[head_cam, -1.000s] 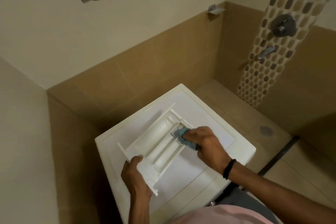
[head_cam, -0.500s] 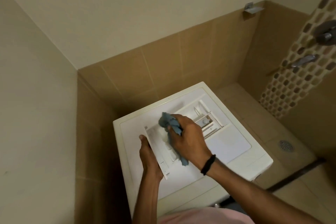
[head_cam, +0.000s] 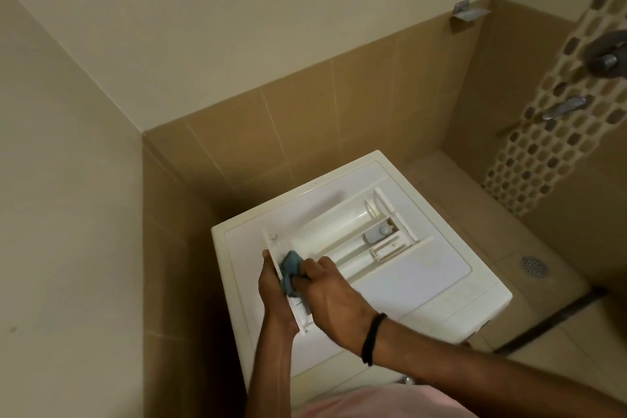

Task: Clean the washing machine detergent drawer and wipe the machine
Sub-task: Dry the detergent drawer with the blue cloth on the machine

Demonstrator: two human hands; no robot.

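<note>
Drawer (head_cam: pixel 342 241) lies on washing machine (head_cam: pixel 424 288) top, running away and rightward from the hands. Cloth (head_cam: pixel 291 263) between left hand (head_cam: pixel 271 292) and right hand (head_cam: pixel 332 299), at drawer's near end. Floor drain (head_cam: pixel 534 266) well right of right hand.

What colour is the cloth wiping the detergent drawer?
Light blue. The cloth shows best in the head view, gripped by the right hand against the drawer.

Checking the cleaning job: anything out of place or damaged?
Only the detergent drawer: it lies on top of the washing machine, left hand holding its front, right hand pressing a blue cloth to it. No spill or damage shows.
</note>
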